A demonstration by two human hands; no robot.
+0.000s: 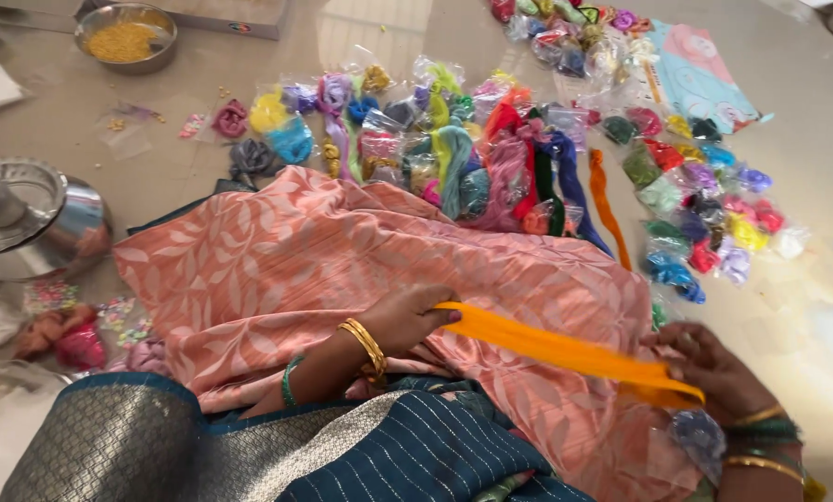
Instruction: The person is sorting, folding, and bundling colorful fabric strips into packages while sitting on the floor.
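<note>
A: Where does the long orange strip of soft thread or fabric (565,351) lie against the fingers?

B: It is stretched between the two hands; one end is pinched in the left hand (407,321), whose fingers are curled closed on it, and the other end sits under the closed fingers of the right hand (714,367); the strip runs from the left fingertips away and slightly downward to the right fingertips

A: So its long axis goes hand to hand?

B: Yes; nearly level across the view, dipping a little toward the right hand; it looks flat and taut, wider near the left fingers and bunched where the right fingers hold it

A: Which hand is nearer to it?

B: Neither; both touch it, each at one end; the middle of the strip hangs free between them

A: What lies beneath?

B: Directly under the strip and both sets of fingers is the peach-pink leaf-patterned cloth (277,260) spread over the lap; just below the right fingers a small clear plastic packet (700,437) rests on that cloth; I cannot tell whether the hand touches it

A: And beyond the fingers?

B: Farther out past the fingertips, well apart from both hands, lies a heap of coloured thread bundles in small clear bags (453,149); another loose orange strand (607,204) lies at its edge, pointing roughly back toward the right hand
</note>
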